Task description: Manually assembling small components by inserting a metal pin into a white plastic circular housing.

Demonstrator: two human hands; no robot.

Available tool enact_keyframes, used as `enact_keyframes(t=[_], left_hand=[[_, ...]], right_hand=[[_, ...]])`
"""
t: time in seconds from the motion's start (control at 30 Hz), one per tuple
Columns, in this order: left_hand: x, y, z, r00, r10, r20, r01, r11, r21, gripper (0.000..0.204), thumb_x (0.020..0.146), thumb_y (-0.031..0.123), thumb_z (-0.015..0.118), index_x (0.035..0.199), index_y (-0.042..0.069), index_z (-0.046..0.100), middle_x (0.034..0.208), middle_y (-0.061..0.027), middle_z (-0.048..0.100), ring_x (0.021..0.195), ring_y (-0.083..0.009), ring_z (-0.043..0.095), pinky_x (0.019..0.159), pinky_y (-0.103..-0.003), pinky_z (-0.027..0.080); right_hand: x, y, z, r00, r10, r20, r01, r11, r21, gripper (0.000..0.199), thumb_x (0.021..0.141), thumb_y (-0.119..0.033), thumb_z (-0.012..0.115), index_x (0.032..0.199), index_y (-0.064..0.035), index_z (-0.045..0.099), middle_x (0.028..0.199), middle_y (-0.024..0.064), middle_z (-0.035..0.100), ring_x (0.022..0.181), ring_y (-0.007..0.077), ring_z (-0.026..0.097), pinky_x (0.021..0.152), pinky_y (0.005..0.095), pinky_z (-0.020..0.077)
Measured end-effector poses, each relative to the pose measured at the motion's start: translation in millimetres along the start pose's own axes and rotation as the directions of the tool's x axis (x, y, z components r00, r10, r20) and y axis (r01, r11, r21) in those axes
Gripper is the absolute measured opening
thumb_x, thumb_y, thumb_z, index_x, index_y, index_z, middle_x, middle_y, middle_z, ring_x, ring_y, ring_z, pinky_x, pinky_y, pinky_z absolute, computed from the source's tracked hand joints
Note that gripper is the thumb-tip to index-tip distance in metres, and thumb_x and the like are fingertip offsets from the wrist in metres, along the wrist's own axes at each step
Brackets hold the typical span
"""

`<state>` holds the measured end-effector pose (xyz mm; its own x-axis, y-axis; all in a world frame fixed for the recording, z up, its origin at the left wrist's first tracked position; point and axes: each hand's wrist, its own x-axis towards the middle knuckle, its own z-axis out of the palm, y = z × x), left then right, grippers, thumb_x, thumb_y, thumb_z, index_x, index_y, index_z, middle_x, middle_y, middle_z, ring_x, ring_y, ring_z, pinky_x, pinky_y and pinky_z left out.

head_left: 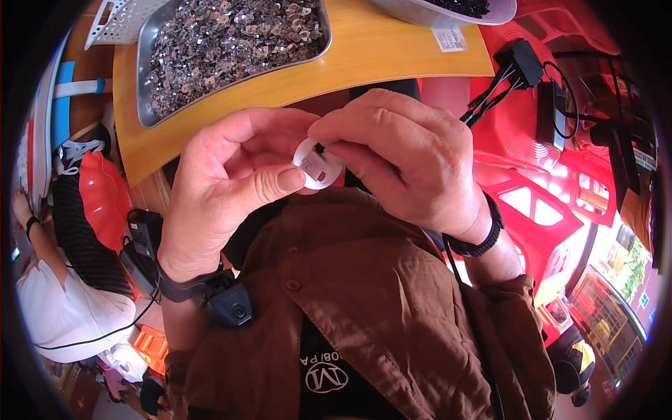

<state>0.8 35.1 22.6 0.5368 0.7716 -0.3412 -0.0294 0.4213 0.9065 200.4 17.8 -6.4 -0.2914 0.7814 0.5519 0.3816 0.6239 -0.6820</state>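
Observation:
Between my two hands is a small round white plastic piece [306, 159] with a rectangular slot, held up in front of my chest. My left hand [213, 171] grips its edge, with the thumb lying along the near left side. The fingers of my right hand [413, 157] close in a pinch at the disc's upper right. A tiny black part [318, 148] shows at those fingertips, against the disc; its kind is too small to make out. Just beyond the hands, a metal tray [327, 43] full of small shiny metal pieces sits on the yellow table [392, 52].
A pale bowl [500, 14] of black parts stands at the table's far right. At the upper left is a white perforated basket [126, 19]. Red plastic stools [532, 210] and a black box with cables [521, 61] are to the right. Another person [77, 308] is at the left.

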Motion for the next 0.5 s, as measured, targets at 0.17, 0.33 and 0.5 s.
enact_keyframes(t=[0.17, 0.33, 0.5], left_hand=[[1.6, -6.3, 5.6, 0.995, 0.091, -0.042, -0.092, 0.995, -0.022, 0.04, 0.081, 0.002, 0.066, 0.117, -0.004, 0.051, 0.102, -0.0088, 0.062, 0.092, -0.0143, 0.061, 0.082, -0.025, 0.049], [5.3, -6.5, 7.1, 0.974, 0.186, -0.127, -0.188, 0.982, -0.003, 0.033, 0.083, -0.001, 0.062, 0.114, -0.004, 0.053, 0.104, -0.0101, 0.062, 0.092, -0.0149, 0.061, 0.081, -0.027, 0.052], [4.3, -7.7, 9.7, 0.98, 0.169, -0.106, -0.166, 0.986, 0.032, 0.03, 0.083, -0.003, 0.061, 0.112, -0.004, 0.055, 0.106, -0.0113, 0.061, 0.092, -0.0146, 0.061, 0.081, -0.027, 0.053]], right_hand=[[-3.6, -3.0, 2.9, 0.914, 0.406, 0.016, -0.386, 0.855, 0.347, 0.015, 0.079, -0.006, 0.067, 0.092, -0.0008, 0.061, 0.079, 0.0074, 0.063, 0.071, 0.0148, 0.064, 0.06, 0.0255, 0.0498], [-4.6, -0.5, 4.9, 0.804, 0.568, 0.175, -0.516, 0.521, 0.68, 0.021, 0.086, -0.015, 0.064, 0.094, 0.0041, 0.059, 0.083, 0.0065, 0.066, 0.075, 0.0069, 0.063, 0.062, 0.0194, 0.0495], [-4.1, -1.2, 11.2, 0.77, 0.615, 0.168, -0.558, 0.522, 0.646, 0.022, 0.083, -0.014, 0.067, 0.093, 0.0042, 0.059, 0.076, 0.0048, 0.066, 0.069, 0.0062, 0.063, 0.057, 0.0182, 0.0482]])
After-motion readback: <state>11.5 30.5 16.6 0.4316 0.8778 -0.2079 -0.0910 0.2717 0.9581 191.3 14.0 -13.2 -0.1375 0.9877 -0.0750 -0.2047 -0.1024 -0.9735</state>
